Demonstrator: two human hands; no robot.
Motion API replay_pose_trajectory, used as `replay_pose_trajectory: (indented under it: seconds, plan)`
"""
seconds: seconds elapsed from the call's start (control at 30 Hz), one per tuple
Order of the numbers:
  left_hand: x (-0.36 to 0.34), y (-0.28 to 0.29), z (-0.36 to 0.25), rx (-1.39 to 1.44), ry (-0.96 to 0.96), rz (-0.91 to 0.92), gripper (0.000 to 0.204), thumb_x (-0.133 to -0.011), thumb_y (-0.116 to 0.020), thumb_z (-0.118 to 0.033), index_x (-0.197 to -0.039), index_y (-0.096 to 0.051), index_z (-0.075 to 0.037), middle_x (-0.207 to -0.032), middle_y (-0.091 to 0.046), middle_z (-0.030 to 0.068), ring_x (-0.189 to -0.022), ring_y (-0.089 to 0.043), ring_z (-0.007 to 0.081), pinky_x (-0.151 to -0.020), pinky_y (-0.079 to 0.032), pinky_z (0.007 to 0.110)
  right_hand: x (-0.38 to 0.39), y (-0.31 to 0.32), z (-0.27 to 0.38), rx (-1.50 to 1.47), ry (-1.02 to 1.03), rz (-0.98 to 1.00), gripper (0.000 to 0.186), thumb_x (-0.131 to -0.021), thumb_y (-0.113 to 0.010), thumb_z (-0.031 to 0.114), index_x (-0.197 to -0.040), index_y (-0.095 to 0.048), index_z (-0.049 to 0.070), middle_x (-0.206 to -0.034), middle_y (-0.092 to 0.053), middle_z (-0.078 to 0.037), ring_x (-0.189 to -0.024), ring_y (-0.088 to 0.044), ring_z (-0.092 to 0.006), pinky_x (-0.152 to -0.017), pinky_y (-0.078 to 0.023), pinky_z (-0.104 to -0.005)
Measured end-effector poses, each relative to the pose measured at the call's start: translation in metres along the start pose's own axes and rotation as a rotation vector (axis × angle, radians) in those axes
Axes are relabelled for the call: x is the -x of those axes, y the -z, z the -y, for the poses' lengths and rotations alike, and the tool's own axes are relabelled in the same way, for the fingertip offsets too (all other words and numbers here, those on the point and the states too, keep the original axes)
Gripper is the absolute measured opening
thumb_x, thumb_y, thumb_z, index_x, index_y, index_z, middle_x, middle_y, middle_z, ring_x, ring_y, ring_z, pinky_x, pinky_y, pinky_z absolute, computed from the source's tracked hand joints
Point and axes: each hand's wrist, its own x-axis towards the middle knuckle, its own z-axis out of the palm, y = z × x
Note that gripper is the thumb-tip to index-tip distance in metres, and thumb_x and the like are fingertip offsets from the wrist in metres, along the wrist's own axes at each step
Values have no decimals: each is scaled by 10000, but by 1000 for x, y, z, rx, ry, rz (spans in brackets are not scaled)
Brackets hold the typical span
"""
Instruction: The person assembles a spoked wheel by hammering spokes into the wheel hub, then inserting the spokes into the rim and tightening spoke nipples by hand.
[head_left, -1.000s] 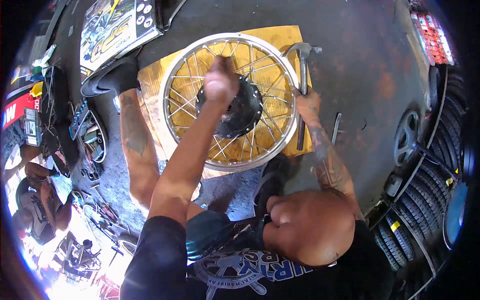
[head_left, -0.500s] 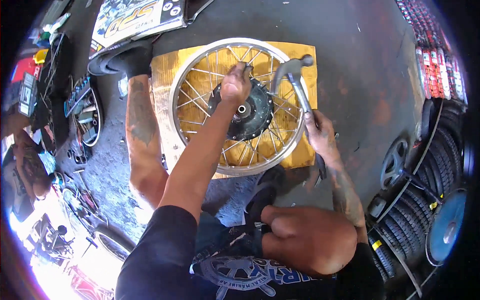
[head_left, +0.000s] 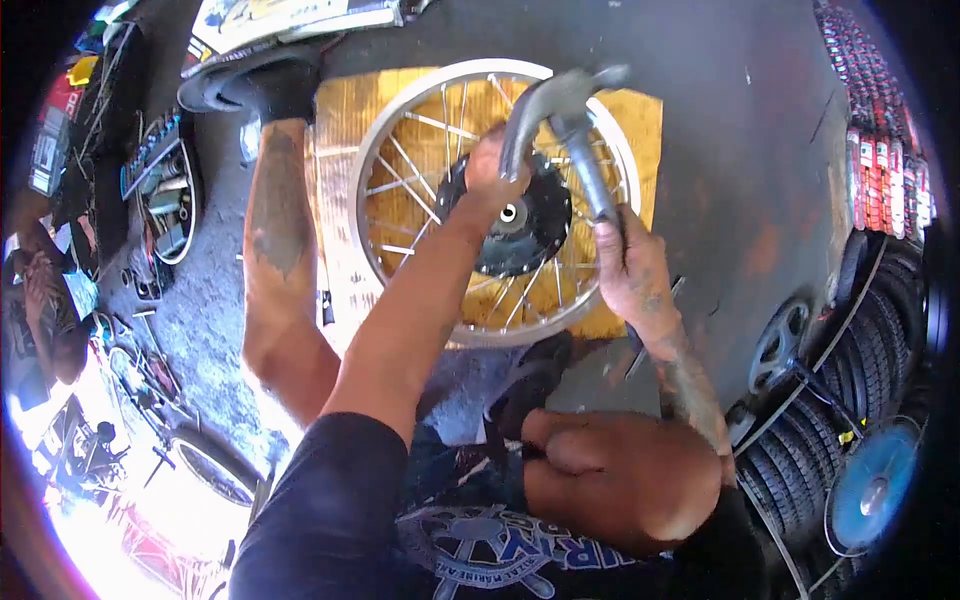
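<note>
Two bare hands. Right hand [head_left: 638,280] clenched round the dark grip of a claw hammer [head_left: 585,160], thumb laid along it. Hammer: grey metal head, silvery shaft, slightly blurred. Head sits beyond the right fingers, toward the view's upper edge; long axis leans a little left. Claw curves left, overlapping the left hand [head_left: 487,168] in view; contact cannot be told. Left fingers partly hidden, grasp unclear. Beneath: spoked wheel [head_left: 364,200], silver rim, black hub [head_left: 530,240], flat on cardboard [head_left: 335,130].
</note>
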Motion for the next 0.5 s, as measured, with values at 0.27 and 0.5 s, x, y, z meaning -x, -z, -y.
replay_pose_trajectory:
  seconds: [0.27, 0.5]
  plan:
    - [0, 1, 1, 27, -84, -54, 334, -743, -573, -111, -1069, -594, -42, -991, -642, 225, -958, -601, 413, -862, -499, 461, 0, -9, -13, 16, -8, -81, 341, -982, -465, 342, -915, -519, 12, -696, -615, -228, -679, -617, -444, -573, -471, -488]
    - [5, 5, 6, -19, -287, -144, 435, -758, -641, -166, -1174, -527, -111, -1085, -606, 195, -1017, -588, 372, -882, -494, 432, -3, -21, -32, 29, -9, 36, 429, -990, -427, 404, -949, -582, 6, -749, -613, -236, -701, -617, -411, -614, -461, -468]
